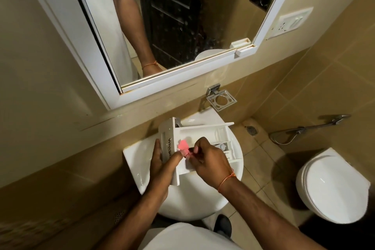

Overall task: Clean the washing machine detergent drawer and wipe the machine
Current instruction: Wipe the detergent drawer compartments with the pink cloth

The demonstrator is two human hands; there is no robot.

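The white detergent drawer (203,138) sits over the washbasin (134,160), toward its back edge. The left hand (162,162) grips the drawer's front panel, and the right hand (209,160) pinches a pink cloth (183,146) inside it.

white detergent drawer (199,134) over basin, pink cloth (183,145) inside

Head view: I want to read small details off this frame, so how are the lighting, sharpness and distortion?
Head view: dim, warm light, with a dark shadow beside the toilet; wide-angle bending tilts the mirror frame; the pink cloth is blown out and soft; the drawer logo is partly covered by the left hand.
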